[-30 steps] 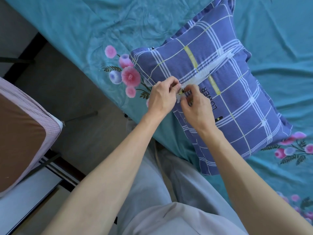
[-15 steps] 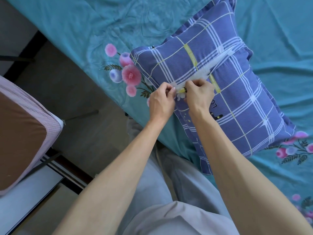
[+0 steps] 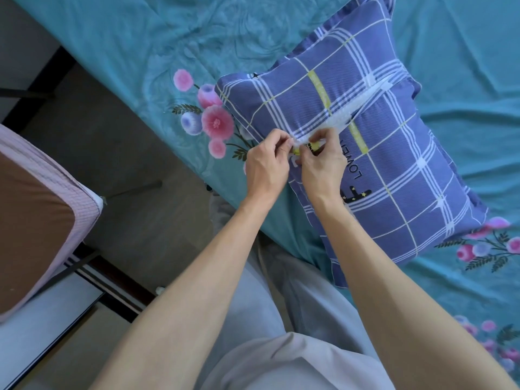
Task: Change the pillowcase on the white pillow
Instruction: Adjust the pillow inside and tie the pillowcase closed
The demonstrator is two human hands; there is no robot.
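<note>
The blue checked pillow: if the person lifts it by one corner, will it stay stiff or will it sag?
The blue checked pillow would probably sag: it looks plump and soft. Its case wrinkles near the left hand and right hand, so it likely slides over the filling. It seems light.

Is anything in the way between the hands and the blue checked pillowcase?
Nothing visible. The left hand and right hand already pinch the blue checked fabric pillowcase at the near end of its open slit, where the white pillow shows through. It lies on the teal flowered bedsheet.
</note>
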